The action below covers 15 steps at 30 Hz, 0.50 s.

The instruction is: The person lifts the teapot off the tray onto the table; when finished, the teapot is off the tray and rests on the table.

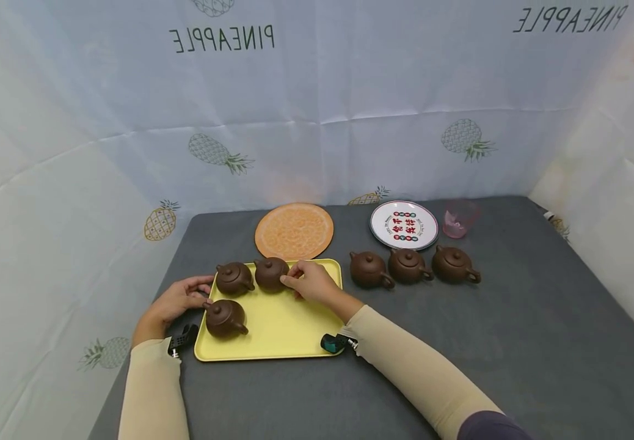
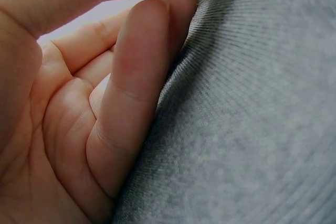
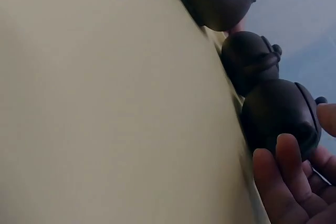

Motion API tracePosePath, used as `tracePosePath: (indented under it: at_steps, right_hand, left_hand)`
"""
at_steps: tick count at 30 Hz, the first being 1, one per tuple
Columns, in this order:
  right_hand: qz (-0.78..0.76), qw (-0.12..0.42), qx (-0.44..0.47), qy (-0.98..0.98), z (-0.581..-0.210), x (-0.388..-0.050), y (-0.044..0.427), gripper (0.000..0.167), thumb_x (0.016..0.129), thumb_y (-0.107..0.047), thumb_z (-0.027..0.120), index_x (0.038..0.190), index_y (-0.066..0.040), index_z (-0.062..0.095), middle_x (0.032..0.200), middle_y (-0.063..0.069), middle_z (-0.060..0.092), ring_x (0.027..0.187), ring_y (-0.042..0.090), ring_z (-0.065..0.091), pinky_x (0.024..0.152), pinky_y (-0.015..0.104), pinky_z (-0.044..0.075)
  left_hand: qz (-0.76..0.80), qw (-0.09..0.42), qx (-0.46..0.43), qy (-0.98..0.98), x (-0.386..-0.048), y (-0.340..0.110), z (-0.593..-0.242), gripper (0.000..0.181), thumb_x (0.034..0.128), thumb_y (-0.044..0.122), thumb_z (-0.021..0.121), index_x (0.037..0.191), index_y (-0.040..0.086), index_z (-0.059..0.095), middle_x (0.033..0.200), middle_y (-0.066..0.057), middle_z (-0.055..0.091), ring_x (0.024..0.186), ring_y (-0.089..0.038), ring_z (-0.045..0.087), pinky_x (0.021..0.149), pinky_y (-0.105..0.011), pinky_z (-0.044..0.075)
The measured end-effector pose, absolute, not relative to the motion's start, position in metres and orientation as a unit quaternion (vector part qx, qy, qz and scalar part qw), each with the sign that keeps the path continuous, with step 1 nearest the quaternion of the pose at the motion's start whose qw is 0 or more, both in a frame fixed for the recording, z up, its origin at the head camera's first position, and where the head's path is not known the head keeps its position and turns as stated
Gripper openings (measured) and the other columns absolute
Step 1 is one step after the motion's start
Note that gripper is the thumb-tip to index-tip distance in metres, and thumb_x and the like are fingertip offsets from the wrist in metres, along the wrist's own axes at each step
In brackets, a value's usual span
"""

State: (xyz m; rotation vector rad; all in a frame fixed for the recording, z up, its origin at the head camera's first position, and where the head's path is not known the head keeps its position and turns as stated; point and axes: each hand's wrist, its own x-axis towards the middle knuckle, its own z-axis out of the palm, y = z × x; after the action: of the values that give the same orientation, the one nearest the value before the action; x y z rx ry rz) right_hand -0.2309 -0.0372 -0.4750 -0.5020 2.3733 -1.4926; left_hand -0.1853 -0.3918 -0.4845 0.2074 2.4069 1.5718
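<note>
Three brown teapots stand on a yellow tray. My right hand holds the upper middle teapot on its right side; in the right wrist view its fingers and thumb are around that teapot. A second teapot is close beside it at the upper left. The third teapot sits below, near the tray's left edge. My left hand lies at the tray's left rim, fingers and thumb apart and nearly straight. Up close, its fingertips meet the rim low over the grey cloth.
Right of the tray, three more brown teapots, among them the middle one, stand in a row. Behind are a round orange mat, a white plate with red characters, and a pink clear cup. A grey cloth covers the table.
</note>
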Motion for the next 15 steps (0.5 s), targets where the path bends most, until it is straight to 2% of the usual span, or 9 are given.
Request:
tracePosePath:
  at_steps: [7,15]
  right_hand:
    - [-0.537,0.161,-0.164,0.812,-0.4816,-0.2282,-0.0427,0.025,0.093,-0.035,0.068,0.085,-0.012,0.064,0.076,0.005,0.062,0.059,0.02,0.065,0.055,0.033,0.054]
    - [-0.559,0.168,-0.155,0.797,-0.4815,-0.2264,-0.0435,0.023,0.094,-0.03,0.067,0.085,-0.009,0.062,0.077,0.009,0.062,0.06,0.022,0.064,0.056,0.033,0.055]
  left_hand:
    - [0.547,0.128,0.078,0.823,-0.1855,-0.3909,-0.4852,0.06,0.0856,-0.005,0.064,0.14,-0.013,0.04,0.105,-0.018,0.059,0.082,-0.015,0.065,0.072,-0.027,0.053]
    - [0.552,0.132,0.067,0.821,-0.185,-0.3919,-0.485,0.061,0.0856,-0.005,0.065,0.141,-0.011,0.04,0.106,-0.02,0.058,0.082,-0.014,0.065,0.071,-0.027,0.053]
